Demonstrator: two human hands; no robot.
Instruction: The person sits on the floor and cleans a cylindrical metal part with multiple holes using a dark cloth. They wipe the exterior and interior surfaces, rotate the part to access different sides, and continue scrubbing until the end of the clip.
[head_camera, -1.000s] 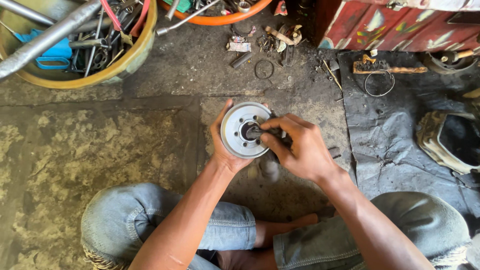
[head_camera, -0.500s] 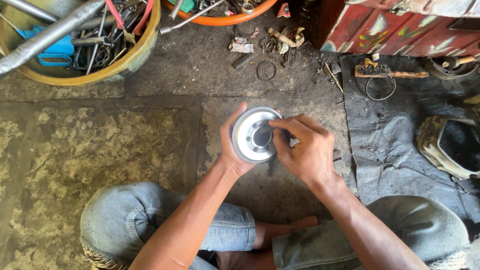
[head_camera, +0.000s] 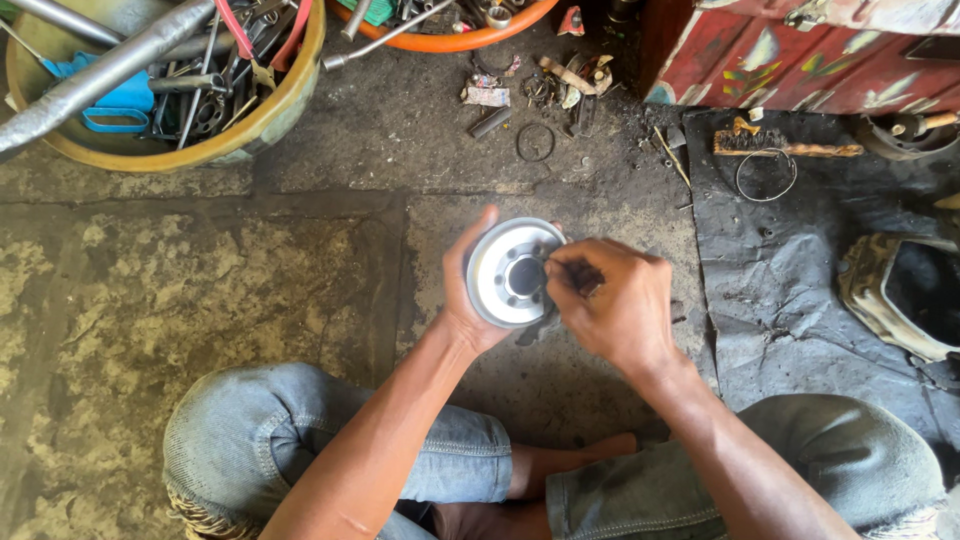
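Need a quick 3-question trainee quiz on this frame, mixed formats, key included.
1. Which hand grips the round metal hub?
2. True or false: the wire ring lies on the dark mat.
3. The yellow tub holds: A) tools and metal rods B) water C) rags only.

Key: 1. The left hand; the right hand works at its centre hole. 2. True. 3. A.

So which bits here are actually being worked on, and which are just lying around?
In hand:
round metal disc, held by left hand
right hand, fingertips at its hub

Lying about:
yellow tub of tools
orange basin
wire ring
brush
black mat
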